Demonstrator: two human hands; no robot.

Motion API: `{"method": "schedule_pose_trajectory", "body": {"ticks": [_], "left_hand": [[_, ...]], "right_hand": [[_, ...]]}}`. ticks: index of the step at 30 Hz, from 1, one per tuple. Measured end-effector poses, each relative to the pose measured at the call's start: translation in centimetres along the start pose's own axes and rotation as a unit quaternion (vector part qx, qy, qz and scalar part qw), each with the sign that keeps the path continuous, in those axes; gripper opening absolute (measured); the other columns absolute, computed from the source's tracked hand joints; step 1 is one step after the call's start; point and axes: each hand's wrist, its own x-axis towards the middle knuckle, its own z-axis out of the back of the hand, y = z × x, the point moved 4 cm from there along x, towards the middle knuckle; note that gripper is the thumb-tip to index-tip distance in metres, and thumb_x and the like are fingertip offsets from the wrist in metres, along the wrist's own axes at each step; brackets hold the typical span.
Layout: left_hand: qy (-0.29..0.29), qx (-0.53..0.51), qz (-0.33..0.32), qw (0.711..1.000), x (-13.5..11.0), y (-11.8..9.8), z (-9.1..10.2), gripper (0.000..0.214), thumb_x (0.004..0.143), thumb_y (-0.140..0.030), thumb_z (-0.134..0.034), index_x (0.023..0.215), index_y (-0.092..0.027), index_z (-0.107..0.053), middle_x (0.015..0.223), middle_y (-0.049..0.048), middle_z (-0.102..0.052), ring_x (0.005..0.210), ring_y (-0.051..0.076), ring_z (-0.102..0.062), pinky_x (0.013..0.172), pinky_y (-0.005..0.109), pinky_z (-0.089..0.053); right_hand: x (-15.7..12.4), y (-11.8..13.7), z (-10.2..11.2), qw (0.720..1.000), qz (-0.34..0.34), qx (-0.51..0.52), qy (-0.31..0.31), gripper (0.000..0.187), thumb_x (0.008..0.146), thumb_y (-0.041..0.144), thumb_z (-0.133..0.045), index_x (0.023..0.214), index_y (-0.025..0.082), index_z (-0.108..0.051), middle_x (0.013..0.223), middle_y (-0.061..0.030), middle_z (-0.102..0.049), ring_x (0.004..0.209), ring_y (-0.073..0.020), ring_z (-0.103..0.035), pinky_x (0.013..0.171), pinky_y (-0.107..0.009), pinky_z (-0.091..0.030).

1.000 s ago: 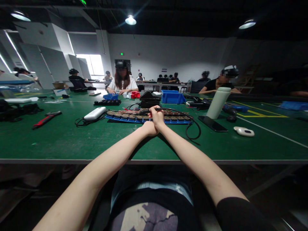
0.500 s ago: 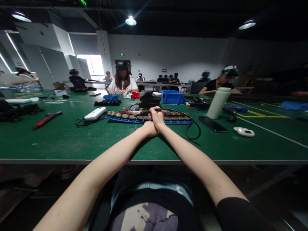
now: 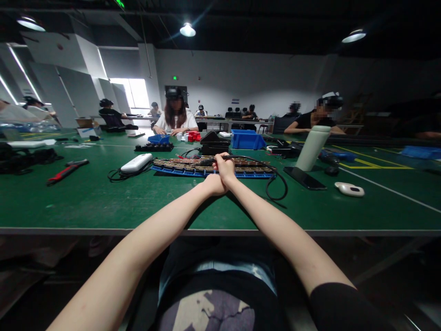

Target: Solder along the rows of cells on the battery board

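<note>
Barely anything has changed in the last second. The right hand [image 3: 225, 169] stays where it was, fingers clamped on the black corded tool [image 3: 209, 160], whose tip rests over the long rack of strips [image 3: 250, 168] on the green table [image 3: 86, 197]. The left hand [image 3: 211, 184] still presses against the right wrist; I cannot tell how its fingers lie. The cable [image 3: 279, 185] loops beside the rack, near the white bottle [image 3: 313, 147].

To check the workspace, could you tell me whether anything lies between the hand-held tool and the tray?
Nothing visible does. The right hand holds the tool just over the tray; the left hand sits on the near side, and the cable loops off to the right.
</note>
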Motion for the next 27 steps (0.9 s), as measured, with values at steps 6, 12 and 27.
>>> {"method": "schedule_pose_trajectory", "body": {"ticks": [6, 12, 27], "left_hand": [[0.015, 0.001, 0.01, 1.0, -0.16, -0.1, 0.21, 0.039, 0.088, -0.031, -0.042, 0.119, -0.019, -0.061, 0.122, 0.0079, -0.062, 0.113, 0.022, -0.056, 0.099, 0.03, -0.039], [0.013, 0.004, 0.005, 1.0, -0.16, -0.16, 0.29, 0.039, 0.088, -0.031, -0.041, 0.119, -0.019, -0.062, 0.121, 0.0085, -0.062, 0.112, 0.025, -0.057, 0.098, 0.033, -0.041], [0.01, 0.01, 0.005, 1.0, 0.06, -0.01, 0.01, 0.039, 0.088, -0.031, -0.042, 0.119, -0.019, -0.062, 0.121, 0.0076, -0.062, 0.112, 0.024, -0.057, 0.098, 0.031, -0.041]], "right_hand": [[-0.01, 0.11, 0.01, 1.0, 0.002, 0.0, 0.002, 0.009, 0.07, 0.024, -0.054, 0.063, 0.019, -0.049, 0.042, 0.0072, -0.051, 0.039, -0.0074, -0.049, 0.043, -0.017, -0.04], [-0.16, 0.15, 0.01, 1.0, 0.001, 0.005, 0.003, 0.007, 0.07, 0.021, -0.053, 0.064, 0.019, -0.048, 0.041, 0.0074, -0.05, 0.04, -0.0083, -0.049, 0.043, -0.018, -0.04], [0.04, -0.01, -0.07, 1.0, 0.0, 0.007, -0.012, 0.008, 0.069, 0.021, -0.053, 0.063, 0.019, -0.049, 0.039, 0.0082, -0.048, 0.038, -0.0082, -0.049, 0.041, -0.018, -0.041]]}}
